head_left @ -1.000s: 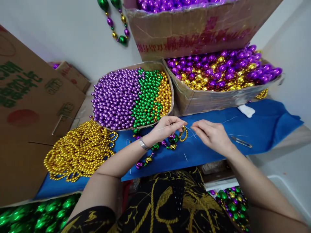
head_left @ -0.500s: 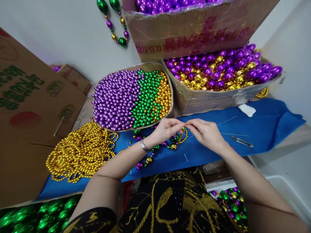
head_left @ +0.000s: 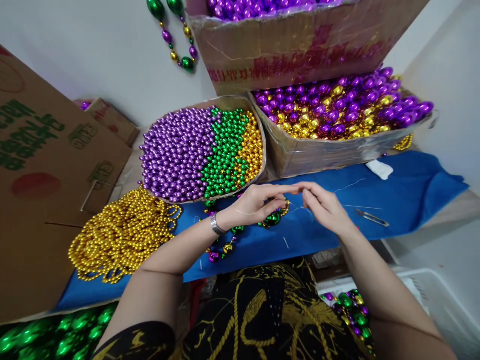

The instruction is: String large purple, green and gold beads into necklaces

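Observation:
My left hand [head_left: 257, 204] is held over the blue cloth, its index finger stretched out and its thumb lower, with a thin pale thread [head_left: 302, 209] at its fingers. Facing it, my right hand [head_left: 325, 206] has its fingers bent together, and its fingertips meet the left index finger. The thread loops below and between the two hands; its exact path at the fingertips is too fine to make out. Under my left hand and wrist lies a bead necklace [head_left: 228, 248] of purple, green and gold beads, partly hidden.
Behind my hands stand a box of small beads [head_left: 264, 150] and a taped carton [head_left: 300, 157] of purple and gold beads. Gold bead strands [head_left: 123, 235] lie at left. Thread snips [head_left: 371, 217] and a white scrap [head_left: 380, 169] rest on the blue cloth [head_left: 420, 192].
The pinched fingertips have loosened: my left index finger has straightened and its thumb has dropped away from it. A thread loop now shows below the hands. The view has shifted slightly.

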Available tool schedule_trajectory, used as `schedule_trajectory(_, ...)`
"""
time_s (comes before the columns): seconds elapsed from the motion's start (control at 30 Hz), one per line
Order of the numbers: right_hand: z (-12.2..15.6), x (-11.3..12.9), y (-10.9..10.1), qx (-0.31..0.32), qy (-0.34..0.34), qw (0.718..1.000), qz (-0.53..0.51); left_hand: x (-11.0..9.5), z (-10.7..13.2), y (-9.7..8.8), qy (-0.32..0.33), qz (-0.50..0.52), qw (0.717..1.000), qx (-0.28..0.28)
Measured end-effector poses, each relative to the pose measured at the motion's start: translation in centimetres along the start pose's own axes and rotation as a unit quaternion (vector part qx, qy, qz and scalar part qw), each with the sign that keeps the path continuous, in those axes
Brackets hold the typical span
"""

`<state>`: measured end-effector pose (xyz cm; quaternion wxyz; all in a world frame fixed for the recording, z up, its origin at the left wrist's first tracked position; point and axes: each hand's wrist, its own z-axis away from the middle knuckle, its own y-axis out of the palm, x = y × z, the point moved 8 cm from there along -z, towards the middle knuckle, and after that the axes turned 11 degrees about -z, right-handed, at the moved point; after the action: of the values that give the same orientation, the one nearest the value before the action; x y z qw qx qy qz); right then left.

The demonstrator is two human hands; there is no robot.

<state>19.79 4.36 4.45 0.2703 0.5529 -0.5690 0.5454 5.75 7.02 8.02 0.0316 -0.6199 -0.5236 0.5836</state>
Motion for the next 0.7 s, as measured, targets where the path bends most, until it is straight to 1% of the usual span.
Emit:
schedule_trajectory(0.03, -0.4, -1.1, 0.4, -0.01, 0.026, 0.999, -0.041, -0.9, -0.1, -0.1, 0.043, -0.048, 0.998, -0.007)
schedule_trajectory(0.07, -0.8, -1.9, 1.1, 0.009, 0.049, 0.995, -0.084, -1.5, -0.1, -0.2, 0.078, -0.089, 0.993, -0.013)
schedule_trajectory(0.1, -1.2, -2.4, 2.1, 0.044, 0.061, 0.99, -0.12, -2.0, 0.0, -0.2, 0.103, -0.121, 0.987, -0.017)
schedule_trajectory(0.13, -1.4, -2.7, 2.8, 0.074, 0.066, 0.985, -0.144, -2.2, 0.0, -0.2, 0.119, -0.142, 0.983, -0.016)
schedule_trajectory(0.17, -1.6, -2.7, 3.0, 0.087, 0.067, 0.982, -0.157, -2.2, 0.1, -0.2, 0.124, -0.151, 0.981, -0.013)
schedule_trajectory(0.2, -1.7, -2.7, 2.9, 0.084, 0.063, 0.981, -0.161, -2.0, 0.1, -0.3, 0.118, -0.151, 0.981, -0.011)
schedule_trajectory(0.23, -1.8, -2.5, 2.6, 0.081, 0.056, 0.983, -0.157, -1.7, 0.1, -0.4, 0.101, -0.145, 0.984, -0.011)
schedule_trajectory(0.3, -1.9, -1.9, 2.0, 0.081, 0.041, 0.988, -0.127, -0.8, 0.2, -0.7, 0.047, -0.111, 0.993, -0.012)
schedule_trajectory(0.37, -1.7, -1.1, 1.5, 0.082, 0.013, 0.995, -0.06, 0.2, 0.3, -0.8, -0.01, -0.055, 0.998, -0.015)
schedule_trajectory(0.43, -1.4, 0.2, 1.0, 0.061, -0.034, 0.997, 0.027, 1.1, 0.3, -0.5, -0.058, 0.004, 0.998, -0.012)
schedule_trajectory(0.5, -0.8, 1.7, 0.7, 0.014, -0.087, 0.989, 0.118, 2.1, 0.3, -0.1, -0.105, 0.057, 0.993, -0.008)
schedule_trajectory(0.57, 0.1, 2.9, 1.1, -0.016, -0.129, 0.971, 0.2, 3.0, 0.4, 0.3, -0.155, 0.113, 0.981, -0.009)
schedule_trajectory(0.6, 0.6, 3.3, 1.5, -0.018, -0.145, 0.961, 0.234, 3.3, 0.4, 0.5, -0.173, 0.14, 0.975, -0.009)
schedule_trajectory(0.63, 0.9, 3.4, 2.0, -0.007, -0.156, 0.953, 0.258, 3.4, 0.5, 0.7, -0.182, 0.157, 0.971, -0.007)
schedule_trajectory(0.67, 1.2, 3.4, 2.5, 0.011, -0.163, 0.951, 0.264, 3.3, 0.5, 0.7, -0.179, 0.157, 0.971, -0.005)
schedule_trajectory(0.7, 1.3, 3.3, 2.8, 0.024, -0.163, 0.954, 0.252, 2.9, 0.4, 0.6, -0.164, 0.138, 0.977, -0.004)
